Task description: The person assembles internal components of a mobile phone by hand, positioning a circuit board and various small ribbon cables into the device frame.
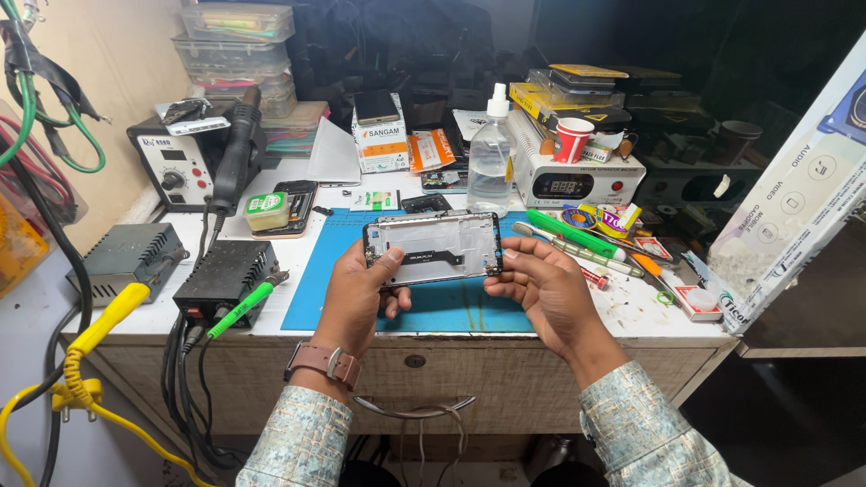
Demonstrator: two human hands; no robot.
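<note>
you've got the phone frame (pixel 433 248) up off the bench, held level over the blue work mat (pixel 316 289), open side facing you. your left hand (pixel 356 293) clamps the left short edge, thumb on top, fingers curled beneath. your right hand (pixel 541 284) does the same on the right edge, thumb tip pressing near the corner. both hands are closed on the frame, nothing else in them.

now the risks, as i read them. that frame looks thin with its insides bare, and you're pinching it only at the two ends; squeeze or twist unevenly and it could flex, or your thumbs could smear or snag something on the exposed board. it hangs right at the desk edge too, so a slip from either hand would probably send it past the mat toward the floor.

watch the clutter. the clear spray bottle (pixel 490 149) stands upright just behind the frame, and a red paper cup (pixel 571 140) sits on the white machine (pixel 577 180); a push forward could tip liquid toward the open phone. the green screwdriver (pixel 570 234) and loose tools lie near your right wrist, easy to sweep off.
</note>
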